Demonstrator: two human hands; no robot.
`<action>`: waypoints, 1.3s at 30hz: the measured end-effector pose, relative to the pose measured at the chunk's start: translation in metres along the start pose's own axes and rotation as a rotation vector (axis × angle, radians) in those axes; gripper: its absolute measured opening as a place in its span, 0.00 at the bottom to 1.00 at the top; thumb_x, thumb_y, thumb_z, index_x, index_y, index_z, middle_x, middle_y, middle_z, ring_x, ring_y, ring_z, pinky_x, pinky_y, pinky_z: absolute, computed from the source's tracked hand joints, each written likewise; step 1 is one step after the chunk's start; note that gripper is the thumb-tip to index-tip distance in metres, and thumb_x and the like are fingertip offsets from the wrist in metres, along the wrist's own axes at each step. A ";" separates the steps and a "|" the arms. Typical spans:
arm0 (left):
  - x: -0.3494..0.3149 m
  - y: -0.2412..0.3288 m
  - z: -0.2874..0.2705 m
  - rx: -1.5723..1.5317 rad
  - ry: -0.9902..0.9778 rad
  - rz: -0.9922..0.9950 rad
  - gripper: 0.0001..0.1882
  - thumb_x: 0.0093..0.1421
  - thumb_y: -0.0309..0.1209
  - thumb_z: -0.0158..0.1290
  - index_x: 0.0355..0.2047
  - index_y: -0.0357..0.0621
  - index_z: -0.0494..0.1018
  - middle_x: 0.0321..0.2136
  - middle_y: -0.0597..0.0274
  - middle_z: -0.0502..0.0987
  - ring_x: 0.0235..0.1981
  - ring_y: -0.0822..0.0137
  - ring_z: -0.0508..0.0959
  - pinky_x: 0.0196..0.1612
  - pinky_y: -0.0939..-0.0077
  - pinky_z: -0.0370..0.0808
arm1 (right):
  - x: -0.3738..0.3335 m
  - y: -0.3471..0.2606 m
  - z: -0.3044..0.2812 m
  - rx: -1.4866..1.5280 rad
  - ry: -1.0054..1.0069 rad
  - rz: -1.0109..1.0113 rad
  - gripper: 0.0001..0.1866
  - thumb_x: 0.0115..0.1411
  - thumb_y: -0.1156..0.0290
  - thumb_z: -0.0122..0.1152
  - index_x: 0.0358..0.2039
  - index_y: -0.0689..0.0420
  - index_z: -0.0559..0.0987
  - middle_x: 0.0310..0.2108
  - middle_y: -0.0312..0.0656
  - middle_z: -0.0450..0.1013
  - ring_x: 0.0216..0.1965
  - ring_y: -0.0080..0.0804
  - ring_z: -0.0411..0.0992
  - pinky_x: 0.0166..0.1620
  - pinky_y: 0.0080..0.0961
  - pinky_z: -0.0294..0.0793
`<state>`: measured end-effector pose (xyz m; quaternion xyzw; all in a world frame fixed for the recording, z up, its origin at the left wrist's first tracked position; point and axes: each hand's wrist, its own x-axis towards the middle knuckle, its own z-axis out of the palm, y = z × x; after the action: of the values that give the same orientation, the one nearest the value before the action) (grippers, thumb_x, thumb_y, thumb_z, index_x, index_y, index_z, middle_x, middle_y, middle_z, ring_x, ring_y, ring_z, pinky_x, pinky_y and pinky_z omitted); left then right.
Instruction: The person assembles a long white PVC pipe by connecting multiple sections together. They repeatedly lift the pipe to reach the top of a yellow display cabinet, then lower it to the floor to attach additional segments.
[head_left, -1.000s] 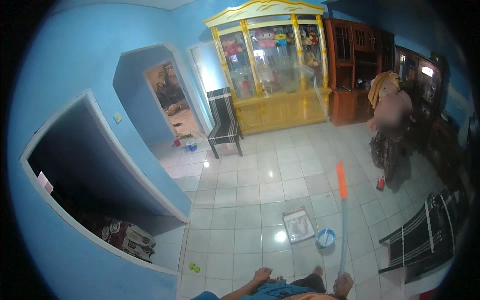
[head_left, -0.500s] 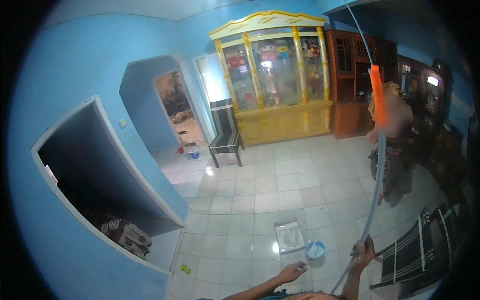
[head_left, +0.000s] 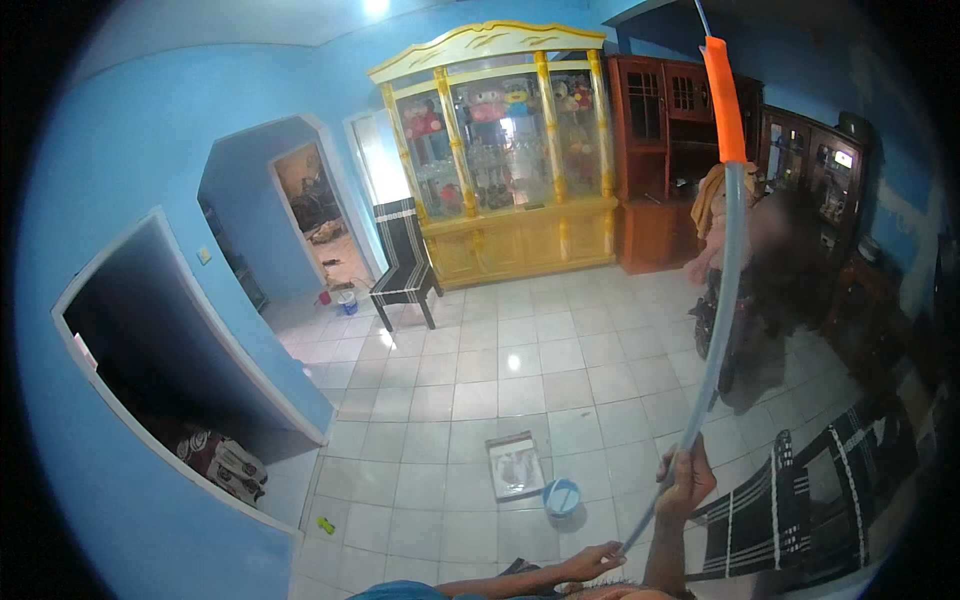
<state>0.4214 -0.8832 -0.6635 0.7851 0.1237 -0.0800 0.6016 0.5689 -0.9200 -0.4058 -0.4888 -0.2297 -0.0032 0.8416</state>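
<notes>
A long pale grey-blue pole [head_left: 727, 270] with an orange sleeve [head_left: 718, 95] slants up from my hands towards the ceiling, a thinner rod continuing above the sleeve. My right hand [head_left: 688, 480] is wrapped round its lower part. Lower down, my left hand [head_left: 592, 562] closes its fingers at the pole's bottom end. On the tiles ahead of my hands sits a small light-blue bucket [head_left: 562, 498] with a pale handle or stick across it. Beside it lies a flat rectangular white-framed thing [head_left: 517, 466], perhaps a picture.
A black striped chair [head_left: 755, 515] stands close on my right; another chair [head_left: 402, 260] is by the yellow display cabinet [head_left: 520, 240]. At the right, a person and motorbike [head_left: 715, 320] are partly blurred. A small yellow-green object [head_left: 326, 525] lies left, near the doorway [head_left: 190, 360].
My left hand has come to the pole's lower end, where before it was apart from it. My view has shifted right, and the pole leans a little more to the left at its top.
</notes>
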 end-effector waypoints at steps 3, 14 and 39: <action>0.028 0.002 0.000 -0.065 -0.050 0.014 0.32 0.71 0.52 0.50 0.61 0.37 0.69 0.47 0.44 0.81 0.50 0.51 0.81 0.54 0.59 0.75 | 0.024 -0.007 -0.001 -0.043 -0.056 -0.018 0.19 0.66 0.72 0.54 0.54 0.70 0.77 0.26 0.37 0.71 0.23 0.19 0.66 0.25 0.18 0.67; 0.105 0.067 -0.041 -0.287 0.267 -0.004 0.21 0.73 0.45 0.51 0.54 0.41 0.75 0.43 0.56 0.80 0.48 0.63 0.78 0.53 0.64 0.73 | 0.128 0.021 0.025 0.048 -0.176 -0.018 0.21 0.66 0.74 0.52 0.57 0.69 0.77 0.26 0.37 0.72 0.23 0.19 0.66 0.26 0.18 0.68; 0.432 0.144 -0.304 -0.471 0.654 0.177 0.23 0.71 0.48 0.52 0.40 0.36 0.77 0.25 0.61 0.76 0.32 0.71 0.77 0.38 0.71 0.75 | 0.477 0.244 0.167 0.096 -0.529 0.053 0.29 0.71 0.74 0.53 0.71 0.65 0.62 0.32 0.39 0.73 0.22 0.15 0.67 0.24 0.15 0.70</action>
<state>0.8695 -0.5834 -0.5686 0.6175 0.2553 0.2564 0.6984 0.9880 -0.5505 -0.3507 -0.4381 -0.4287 0.1578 0.7742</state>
